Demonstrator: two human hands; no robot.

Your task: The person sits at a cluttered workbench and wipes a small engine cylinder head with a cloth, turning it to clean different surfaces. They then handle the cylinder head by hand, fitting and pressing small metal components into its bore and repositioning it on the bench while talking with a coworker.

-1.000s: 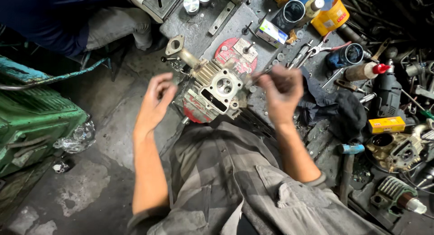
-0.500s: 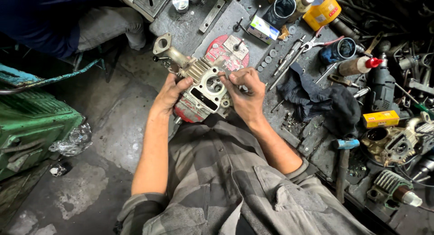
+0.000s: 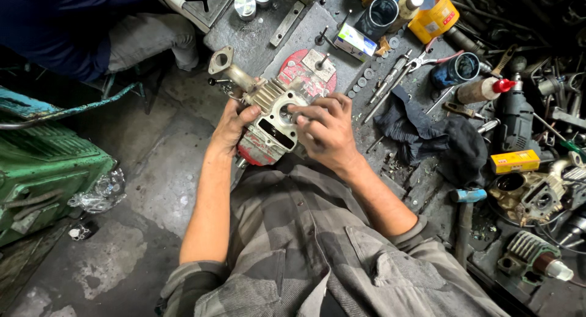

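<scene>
Right hand (image 3: 326, 131) lies over the top face of the engine part (image 3: 271, 112), fingers bent onto it, so whatever sits under the fingertips is hidden; can't tell if a small tool or bit is pinched there. Left hand (image 3: 232, 126) grips the part's near-left side, thumb up against the finned edge, palm mostly out of sight behind it. The part is held in front of the chest, over the edge of the dark work board (image 3: 256, 39) and a red round disc (image 3: 293, 79), w/ only bits of the disc showing past it.

Part is cast metal, dull grey, w/ thin cooling fins, a round bore and a rectangular slot in its face, plus a curved pipe stub ending in a flat flange at upper left. Lower end looks red, grimy.

Right of the hands: crumpled dark rag (image 3: 427, 134), pliers (image 3: 427, 57) w/ red handles, a small yellow box (image 3: 514, 161), a yellow can (image 3: 434, 18) cut off at the top edge. Another person's grey trouser leg (image 3: 149, 39) at upper left, rest out of frame.
</scene>
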